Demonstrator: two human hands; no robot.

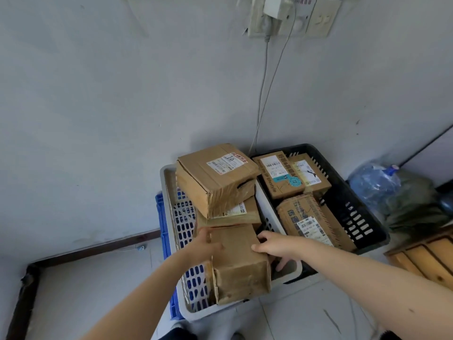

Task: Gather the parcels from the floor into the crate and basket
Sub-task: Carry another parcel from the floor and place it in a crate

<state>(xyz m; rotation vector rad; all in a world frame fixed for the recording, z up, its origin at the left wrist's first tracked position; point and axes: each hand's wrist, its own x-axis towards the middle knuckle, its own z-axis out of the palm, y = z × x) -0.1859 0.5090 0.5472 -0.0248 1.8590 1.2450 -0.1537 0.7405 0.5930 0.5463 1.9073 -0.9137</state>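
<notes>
From over the person's shoulders, both bare arms reach down to a plain cardboard box [239,263] standing at the near end of the grey basket [164,192]. The left hand [208,244] curls over the box's upper left edge. The right hand [277,246] clamps the right edge, thumb on top and fingers spread down the side, so both hands grip it.

The grey basket sits on a blue crate [162,217]. Behind the held box, a large taped parcel [215,177] rests on a flat parcel [245,213].

Just to the right, touching the grey basket, a black crate [362,212] holds three labelled parcels: two at the back [277,175] [310,173] and one in front [306,222]. A water bottle [375,185] lies by the wall.
</notes>
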